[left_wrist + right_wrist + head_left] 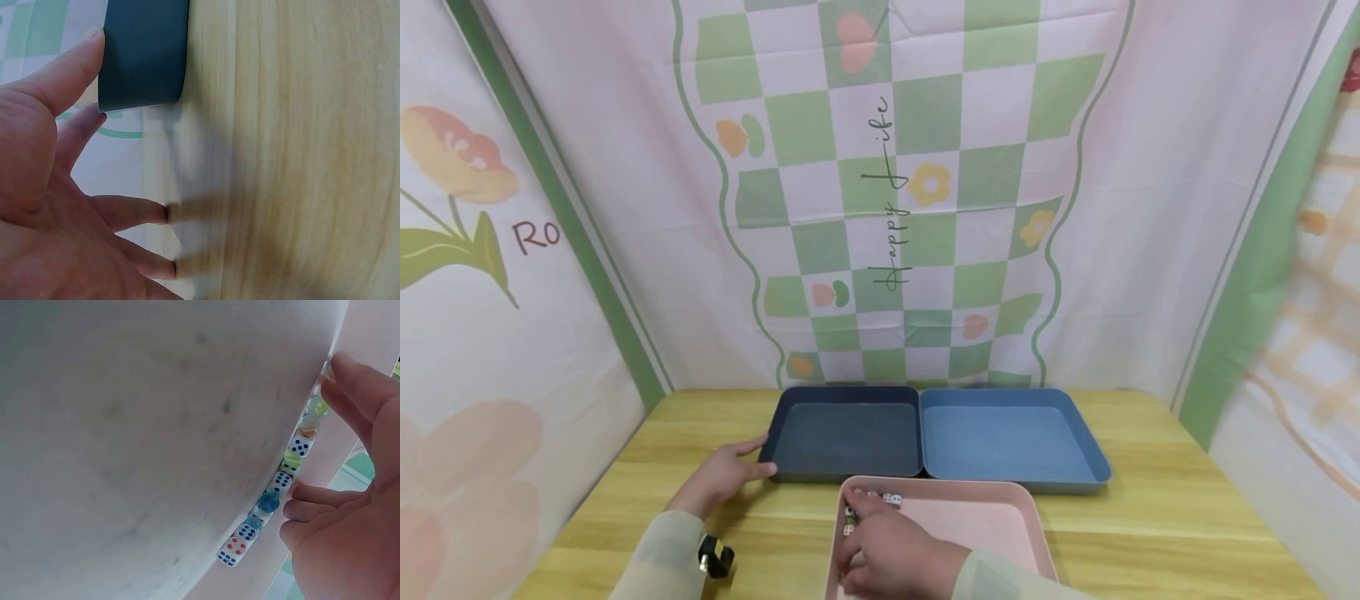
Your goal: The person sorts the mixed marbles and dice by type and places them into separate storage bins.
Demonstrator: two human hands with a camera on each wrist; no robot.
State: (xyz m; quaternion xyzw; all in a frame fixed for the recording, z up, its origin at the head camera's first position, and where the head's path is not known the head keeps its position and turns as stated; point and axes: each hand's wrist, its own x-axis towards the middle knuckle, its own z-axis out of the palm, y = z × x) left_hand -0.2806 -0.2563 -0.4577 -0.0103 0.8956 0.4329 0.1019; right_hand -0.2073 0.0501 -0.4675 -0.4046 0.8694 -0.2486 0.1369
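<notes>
My left hand point(722, 475) is at the left end of the dark navy tray point(846, 433), fingers spread. In the left wrist view its thumb touches the rim of that tray point(144, 56) and the index fingertip meets the corner. My right hand point(895, 542) reaches into the pink tray point(988, 521) at its far left corner. White dice point(236, 545) and small glass marbles, among them a blue one point(269, 501), line the tray wall. Two right fingertips are right at a transparent marble point(329, 370); I cannot tell whether they pinch it. The other fingers are loosely bent.
A lighter blue tray point(1007, 437) stands against the navy one on its right. The pink tray lies in front of both, on a wooden table point(1172, 517). A printed curtain point(925, 183) hangs behind the table, with more curtains point(482, 375) at the sides.
</notes>
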